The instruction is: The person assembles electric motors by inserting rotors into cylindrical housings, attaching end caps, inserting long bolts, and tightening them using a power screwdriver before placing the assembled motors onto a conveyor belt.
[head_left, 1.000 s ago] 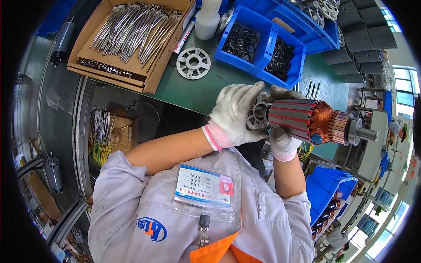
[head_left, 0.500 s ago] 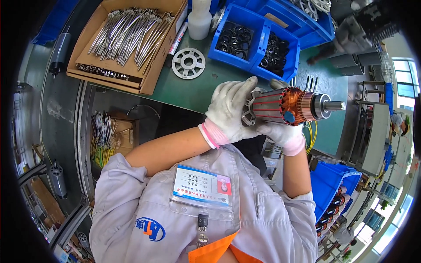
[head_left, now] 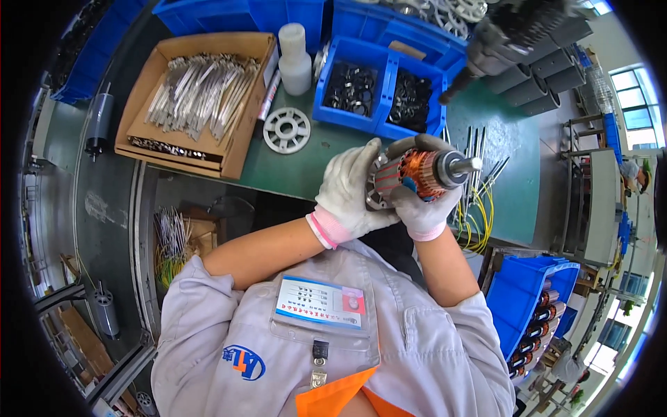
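Note:
Both white-gloved hands hold a motor armature [head_left: 389, 175] above the near edge of the green bench. Its shaft and bearing [head_left: 445, 169] point right, past a ring of copper windings with a blue patch. My left hand [head_left: 347, 182] is closed on the left end, by a slotted metal end disc [head_left: 376, 200]. My right hand [head_left: 424, 214] wraps the copper end, with its thumb side in front and fingers behind, partly hidden. A similar pale slotted disc [head_left: 287, 131] lies flat on the bench beyond my left hand.
Behind are a cardboard box [head_left: 251, 115] of metal strips, a white bottle [head_left: 294, 62] and a divided blue bin [head_left: 347, 124] of dark rings. A blurred tool [head_left: 497, 45] hangs at upper right. Rods and yellow wires [head_left: 488, 222] lie right; a blue crate [head_left: 504, 292] holds several armatures.
The armature has moved left and its shaft end has swung more toward me. My right hand has shifted from beneath it to around the copper end. The view now shows more of the bench's far side.

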`<action>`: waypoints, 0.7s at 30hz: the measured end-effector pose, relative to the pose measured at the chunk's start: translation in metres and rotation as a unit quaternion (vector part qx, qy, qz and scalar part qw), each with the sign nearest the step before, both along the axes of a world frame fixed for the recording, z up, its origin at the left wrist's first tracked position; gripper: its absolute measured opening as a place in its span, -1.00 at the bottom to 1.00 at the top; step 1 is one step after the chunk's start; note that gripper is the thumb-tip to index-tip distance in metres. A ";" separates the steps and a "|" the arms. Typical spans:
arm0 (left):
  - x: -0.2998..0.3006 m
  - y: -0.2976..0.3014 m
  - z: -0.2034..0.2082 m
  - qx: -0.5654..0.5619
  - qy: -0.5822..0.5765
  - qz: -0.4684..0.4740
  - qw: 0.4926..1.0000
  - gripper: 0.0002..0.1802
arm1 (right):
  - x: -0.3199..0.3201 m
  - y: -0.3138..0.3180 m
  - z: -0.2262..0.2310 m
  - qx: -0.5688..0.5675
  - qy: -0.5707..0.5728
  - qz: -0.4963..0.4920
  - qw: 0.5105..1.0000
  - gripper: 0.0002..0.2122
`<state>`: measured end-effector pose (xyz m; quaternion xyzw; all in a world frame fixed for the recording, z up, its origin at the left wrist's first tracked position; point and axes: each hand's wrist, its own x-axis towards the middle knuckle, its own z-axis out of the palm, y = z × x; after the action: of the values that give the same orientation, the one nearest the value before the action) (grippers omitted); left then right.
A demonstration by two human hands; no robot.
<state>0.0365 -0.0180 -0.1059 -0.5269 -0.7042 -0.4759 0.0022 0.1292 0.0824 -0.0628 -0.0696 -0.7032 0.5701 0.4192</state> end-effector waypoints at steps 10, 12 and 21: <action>-0.156 0.017 0.069 -0.111 -0.013 0.256 0.960 -0.19 | -0.007 -0.012 0.000 0.036 -0.040 -0.066 0.996 -0.39; -0.154 0.031 0.067 -0.243 0.000 0.274 0.931 -0.26 | -0.005 -0.011 -0.007 -0.032 -0.033 -0.078 0.996 -0.38; -0.063 -0.006 0.211 0.253 -0.190 -0.238 0.918 -0.63 | -0.002 0.000 -0.032 -0.081 -0.071 -0.016 0.994 0.05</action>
<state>-0.0261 -0.0238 0.1049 -0.5606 -0.4010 -0.7158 -0.1119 0.1276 0.0819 -0.0950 -0.1547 -0.6816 0.6116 0.3707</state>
